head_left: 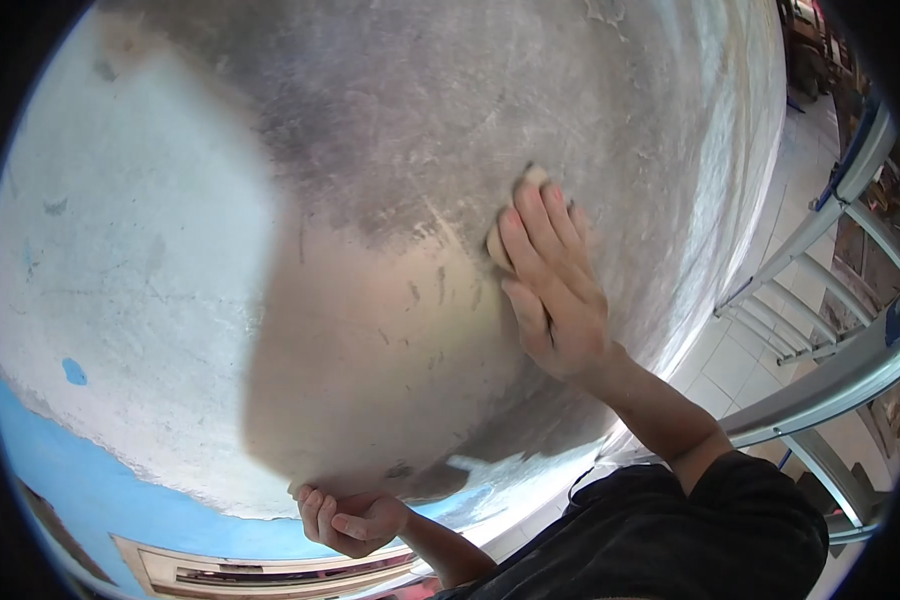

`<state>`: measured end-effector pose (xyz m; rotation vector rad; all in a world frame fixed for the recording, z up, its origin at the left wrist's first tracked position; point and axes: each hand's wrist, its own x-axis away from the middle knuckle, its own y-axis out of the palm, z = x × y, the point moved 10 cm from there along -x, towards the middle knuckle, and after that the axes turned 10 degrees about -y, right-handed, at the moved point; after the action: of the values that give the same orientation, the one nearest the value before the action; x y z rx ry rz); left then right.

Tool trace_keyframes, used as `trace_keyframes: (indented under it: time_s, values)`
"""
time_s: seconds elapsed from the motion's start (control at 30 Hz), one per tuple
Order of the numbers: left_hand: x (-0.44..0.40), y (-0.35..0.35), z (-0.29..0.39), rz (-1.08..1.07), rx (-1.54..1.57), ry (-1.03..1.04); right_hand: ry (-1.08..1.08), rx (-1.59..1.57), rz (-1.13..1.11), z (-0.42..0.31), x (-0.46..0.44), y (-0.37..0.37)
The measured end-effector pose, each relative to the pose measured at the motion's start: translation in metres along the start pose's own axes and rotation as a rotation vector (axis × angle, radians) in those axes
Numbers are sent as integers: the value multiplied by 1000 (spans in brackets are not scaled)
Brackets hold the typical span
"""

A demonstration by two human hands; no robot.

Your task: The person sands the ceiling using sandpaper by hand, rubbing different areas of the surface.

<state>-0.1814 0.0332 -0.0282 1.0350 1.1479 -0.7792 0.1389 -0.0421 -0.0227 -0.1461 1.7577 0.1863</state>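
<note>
A large wall [370, 310] with patchy grey, beige and white plaster fills most of the view and looks bowed through the lens. My right hand [560, 275] lies against it, fingers extended, pressing a small beige pad [497, 245] flat to the surface. The pad's edges show beside and beyond my fingertips; its exact kind is unclear. Lower down, my left hand [352, 522] is closed beside the wall's beige part, fingers curled and palm partly turned up. A small pale bit [295, 488] shows at its fingertips, too small to name.
An aluminium ladder [820, 390] stands at the right over a tiled floor [730, 365]. Blue paint [100, 480] borders the plaster at the lower left, above a pale slatted frame [220, 575]. My dark shirt [660, 540] shows at the bottom.
</note>
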Motion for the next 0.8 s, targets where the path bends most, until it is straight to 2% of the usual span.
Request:
trace_keyframes:
  time_s: [0.1, 0.27, 0.37, 0.47, 0.67, 0.77, 0.8]
  values:
    - [1, -1, -2, 9, -2, -13, 35, -36, 27, 2, -1, -1]
    - [1, 0, -2, 6, 48, 12, 21, -10, -83, -9, 64, 14]
    - [0, -1, -2, -2, 36, 5, -32, -6, -33, 3, 28, 8]
    - [1, 0, -1, 3, 25, -4, 74, -28, 53, 11, -3, -1]
    - [1, -1, -1, 13, 20, -1, 65, -50, -66, -12, 68, 15]
    - [0, -2, -1, 7, 23, -10, -75, 33, -84, -5, 42, 13]
    - [-1, -1, -1, 9, 6, -14, -40, 18, -57, 0, 26, 9]
